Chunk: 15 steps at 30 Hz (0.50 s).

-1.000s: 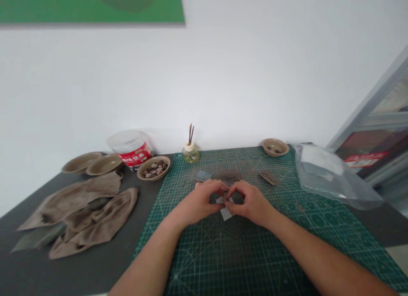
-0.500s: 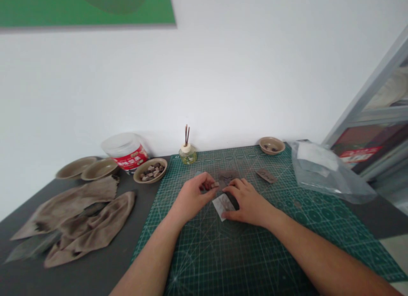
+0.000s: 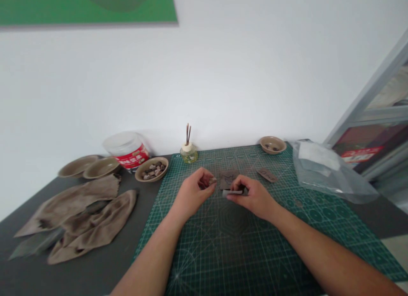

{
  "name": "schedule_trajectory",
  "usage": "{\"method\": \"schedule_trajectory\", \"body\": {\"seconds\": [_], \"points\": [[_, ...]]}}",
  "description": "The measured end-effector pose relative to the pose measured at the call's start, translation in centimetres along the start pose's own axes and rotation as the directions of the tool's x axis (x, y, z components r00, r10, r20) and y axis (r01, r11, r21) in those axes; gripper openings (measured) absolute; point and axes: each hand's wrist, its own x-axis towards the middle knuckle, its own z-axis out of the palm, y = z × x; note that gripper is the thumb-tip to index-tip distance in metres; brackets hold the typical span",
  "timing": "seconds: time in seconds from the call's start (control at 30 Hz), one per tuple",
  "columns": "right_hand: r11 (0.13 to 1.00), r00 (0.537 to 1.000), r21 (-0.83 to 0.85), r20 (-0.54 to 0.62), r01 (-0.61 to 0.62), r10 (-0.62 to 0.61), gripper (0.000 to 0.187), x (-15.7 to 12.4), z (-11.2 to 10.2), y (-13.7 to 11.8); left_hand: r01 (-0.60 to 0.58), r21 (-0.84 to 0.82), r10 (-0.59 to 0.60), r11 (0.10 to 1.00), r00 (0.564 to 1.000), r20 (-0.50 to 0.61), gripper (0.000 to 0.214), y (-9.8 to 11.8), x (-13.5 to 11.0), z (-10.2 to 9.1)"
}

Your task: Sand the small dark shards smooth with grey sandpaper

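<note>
Left hand (image 3: 193,192): at the centre of the frame, your fingers pinch a small, brownish, stone-like piece (image 3: 213,181).
Right hand (image 3: 255,199): just right of centre, your fingers are closed on a thin, light-grey, flat sheet (image 3: 232,193), seen nearly edge-on.
Marked piece: a flat brown rectangular piece with dark lines (image 3: 227,179) lies beyond and between your hands, on the green gridded cutting mat (image 3: 204,253).
Tag: a brown oblong tag with dark writing (image 3: 267,175) lies right of centre, near your right hand.
Bowls: left of centre, a round tan bowl (image 3: 138,178) holds brown and pale stones (image 3: 154,170); a shallow tan dish (image 3: 274,151) stands at centre right.
Cloth: crumpled brown cloth (image 3: 98,228) covers part of the dark counter (image 3: 117,262), lower left.
</note>
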Motion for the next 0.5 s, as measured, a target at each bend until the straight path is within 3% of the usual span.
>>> {"method": "schedule_trajectory", "body": {"seconds": [0.13,0.37,0.5], "points": [[0.999,0.999,-0.048,0.042,-0.012,0.014,0.012,0.30,0.02,0.55,0.018,0.020,-0.019,1.000,1.000,0.015,0.010,-0.44,0.02,0.18],[0.998,1.000,-0.061,0.013,0.007,-0.006,0.010,0.36,0.18,0.52,0.050,-0.041,-0.048,0.998,0.998,0.037,0.010,-0.55,-0.02,0.32],[0.997,0.999,0.073,-0.046,-0.024,0.027,0.006,0.26,-0.07,0.23,0.069,-0.112,-0.063,0.991,0.996,0.057,0.010,-0.40,-0.06,0.45]]}}
